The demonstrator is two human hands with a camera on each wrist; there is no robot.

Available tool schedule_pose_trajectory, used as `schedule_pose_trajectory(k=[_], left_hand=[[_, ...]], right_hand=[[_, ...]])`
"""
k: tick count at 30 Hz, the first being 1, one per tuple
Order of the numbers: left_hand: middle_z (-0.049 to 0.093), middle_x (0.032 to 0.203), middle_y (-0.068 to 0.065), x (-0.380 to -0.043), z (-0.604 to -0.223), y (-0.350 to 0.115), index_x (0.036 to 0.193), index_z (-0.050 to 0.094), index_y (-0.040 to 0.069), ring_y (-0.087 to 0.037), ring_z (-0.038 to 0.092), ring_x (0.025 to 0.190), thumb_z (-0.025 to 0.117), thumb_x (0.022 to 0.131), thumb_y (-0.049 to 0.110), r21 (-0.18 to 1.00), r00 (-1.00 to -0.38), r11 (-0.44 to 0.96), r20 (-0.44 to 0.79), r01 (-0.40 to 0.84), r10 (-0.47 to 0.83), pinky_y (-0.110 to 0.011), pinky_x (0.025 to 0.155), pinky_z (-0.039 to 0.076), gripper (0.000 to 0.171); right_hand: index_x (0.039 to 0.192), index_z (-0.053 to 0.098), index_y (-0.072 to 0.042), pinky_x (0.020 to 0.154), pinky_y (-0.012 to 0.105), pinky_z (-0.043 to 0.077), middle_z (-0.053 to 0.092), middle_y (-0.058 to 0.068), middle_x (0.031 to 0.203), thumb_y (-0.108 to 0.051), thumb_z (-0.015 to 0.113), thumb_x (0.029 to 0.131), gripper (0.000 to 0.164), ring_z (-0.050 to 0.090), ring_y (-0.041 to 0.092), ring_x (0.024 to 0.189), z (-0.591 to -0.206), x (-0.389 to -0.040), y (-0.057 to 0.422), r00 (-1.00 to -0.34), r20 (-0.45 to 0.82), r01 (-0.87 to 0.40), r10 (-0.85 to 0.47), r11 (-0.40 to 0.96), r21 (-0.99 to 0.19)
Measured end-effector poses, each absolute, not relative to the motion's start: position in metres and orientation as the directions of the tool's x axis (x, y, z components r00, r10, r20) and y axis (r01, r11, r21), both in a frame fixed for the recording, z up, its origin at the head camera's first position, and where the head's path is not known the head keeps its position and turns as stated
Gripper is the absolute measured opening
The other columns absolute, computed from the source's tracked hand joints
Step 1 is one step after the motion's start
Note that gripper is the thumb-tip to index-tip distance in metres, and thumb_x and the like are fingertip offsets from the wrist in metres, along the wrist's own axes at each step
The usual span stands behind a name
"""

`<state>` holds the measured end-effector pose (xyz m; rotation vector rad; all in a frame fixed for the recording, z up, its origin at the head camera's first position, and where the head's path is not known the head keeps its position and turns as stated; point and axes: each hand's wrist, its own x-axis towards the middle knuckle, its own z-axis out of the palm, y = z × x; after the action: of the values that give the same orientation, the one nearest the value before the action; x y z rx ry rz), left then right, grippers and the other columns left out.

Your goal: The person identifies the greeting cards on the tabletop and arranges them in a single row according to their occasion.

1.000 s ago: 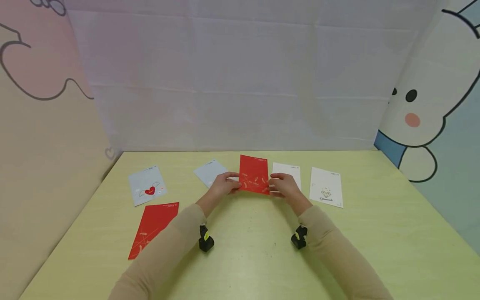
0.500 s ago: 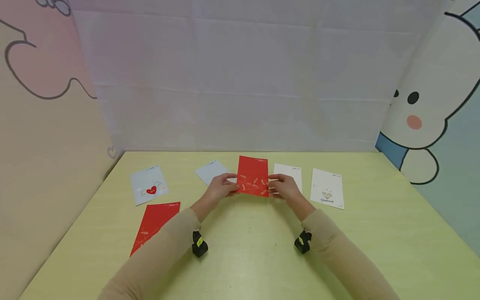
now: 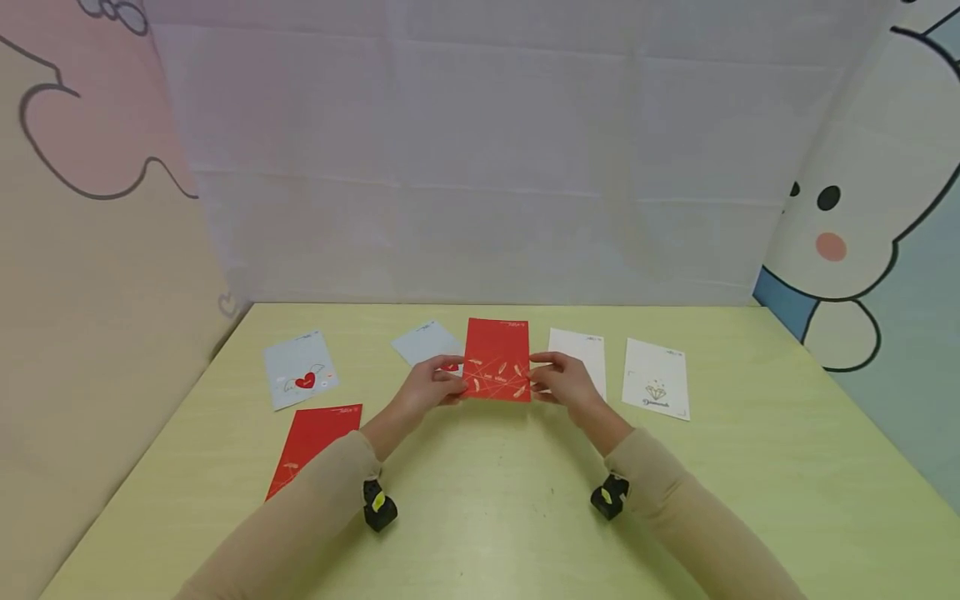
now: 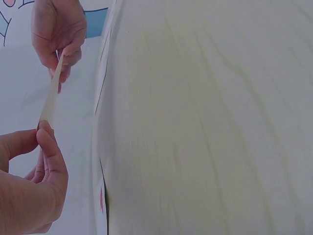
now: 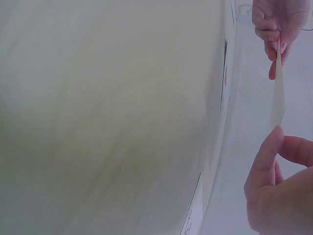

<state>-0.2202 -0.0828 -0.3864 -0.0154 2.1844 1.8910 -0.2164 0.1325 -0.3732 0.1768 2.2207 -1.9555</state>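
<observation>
Between both hands, a red card with gold printing is held above the table in the head view. My left hand pinches its left edge between thumb and fingers. The right hand pinches the opposite edge. Edge-on in the left wrist view, the card looks like a thin pale sheet with the left hand at its near end. The right wrist view has the right hand at the card's near end. Behind the held card lies a partly covered pale blue card.
A pale blue heart card lies at the left. Nearer, another red card is partly hidden by the left sleeve. Two white cards lie to the right: one behind the right hand, one diamond card farther right.
Both hands have brought the red card slightly left and toward me, and it now sits straighter in view. The left sleeve covers more of the lying red card.
</observation>
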Motion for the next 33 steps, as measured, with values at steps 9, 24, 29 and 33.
schedule_pose_trajectory(k=[9,24,29,33], left_hand=[[0.061,0.086,-0.011,-0.209,-0.385,-0.094,0.125,0.046,0.009,-0.020,0.061,0.072,0.063,0.082,0.008,0.971,-0.969,0.181,-0.188,-0.158,0.160,-0.031,0.068,0.050,0.046],[0.061,0.086,-0.010,-0.182,-0.383,-0.120,0.131,0.039,0.015,-0.025,0.063,0.071,0.064,0.080,0.009,0.966,-0.962,0.218,-0.181,-0.136,0.202,-0.033,0.066,0.051,0.057],[0.061,0.087,-0.010,-0.173,-0.381,-0.131,0.130,0.040,0.015,-0.025,0.063,0.070,0.064,0.080,0.010,0.960,-0.968,0.250,-0.172,-0.123,0.183,-0.034,0.065,0.051,0.055],[0.060,0.086,-0.009,-0.165,-0.379,-0.141,0.127,0.044,0.011,-0.022,0.062,0.068,0.065,0.080,0.009,0.950,-0.974,0.294,-0.160,-0.108,0.160,-0.033,0.065,0.051,0.051]], right_hand=[[0.117,0.050,0.003,0.063,0.029,0.051,0.057,0.012,0.087,0.002,0.053,0.084,0.033,0.057,0.015,0.067,-0.371,-0.208,0.124,-0.979,-0.200,0.194,-0.049,0.103,-0.975],[0.120,0.049,-0.002,0.067,0.036,0.051,0.056,0.014,0.085,0.004,0.054,0.083,0.038,0.059,0.019,0.066,-0.376,-0.192,0.108,-0.977,-0.165,0.151,-0.134,0.107,-0.983],[0.121,0.049,-0.002,0.065,0.035,0.051,0.056,0.014,0.083,0.006,0.054,0.082,0.039,0.059,0.020,0.065,-0.374,-0.186,0.100,-0.978,-0.136,0.121,-0.160,0.101,-0.987],[0.121,0.048,-0.003,0.065,0.035,0.051,0.055,0.014,0.084,0.005,0.055,0.082,0.040,0.059,0.020,0.065,-0.374,-0.181,0.092,-0.972,-0.139,0.118,-0.190,0.117,-0.986]])
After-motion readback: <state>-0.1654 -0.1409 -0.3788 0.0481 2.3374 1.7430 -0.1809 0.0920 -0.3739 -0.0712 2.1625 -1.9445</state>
